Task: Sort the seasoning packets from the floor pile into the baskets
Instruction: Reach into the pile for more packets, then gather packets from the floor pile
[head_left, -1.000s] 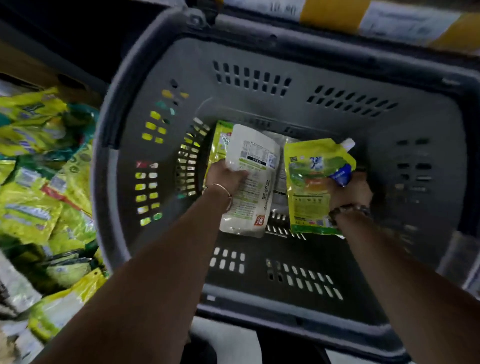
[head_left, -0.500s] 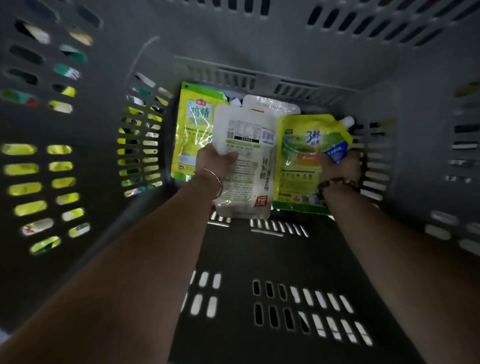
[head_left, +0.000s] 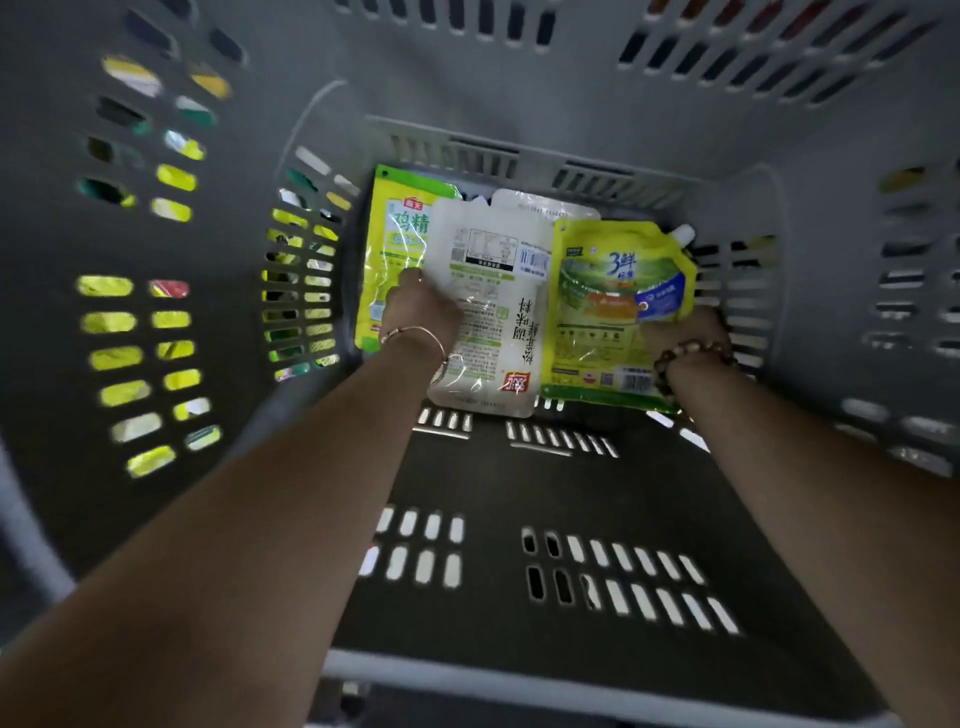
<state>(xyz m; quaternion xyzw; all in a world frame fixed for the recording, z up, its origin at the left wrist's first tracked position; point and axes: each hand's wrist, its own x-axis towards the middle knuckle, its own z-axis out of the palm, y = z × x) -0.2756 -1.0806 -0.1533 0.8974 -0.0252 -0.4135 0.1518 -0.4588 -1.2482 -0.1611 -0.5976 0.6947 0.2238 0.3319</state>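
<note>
Head view: the step in hand is placing. Both arms reach deep into the grey basket (head_left: 519, 83), setting two packets down at its far end.

The left hand (head_left: 422, 318) grips the left edge of a white packet (head_left: 493, 306), fingers curled round it. The right hand (head_left: 688, 338) holds the lower right corner of a yellow spouted pouch (head_left: 618, 301); its fingers are hidden behind the pouch, so the grip is a judgement. The two packets lie side by side, edges touching, low on the basket floor against the far wall. A yellow-green packet (head_left: 397, 244) lies to their left, partly under the white one, and another white packet (head_left: 550, 208) shows behind it.

Next, I judge, both hands need to let go and draw back out for more. Yellow packs (head_left: 106, 322) show through the slots of the left wall, outside the basket.

Writing:
- **Yellow-green packet:** large 鸡精 under a small red tab that is too blurred to read.
- **Spouted pouch:** "3鲜" in blue.
- **White packet:** shows its back, with a nutrition table, a barcode, a red square logo and upside-down characters that seem to end in 调味料.
</note>
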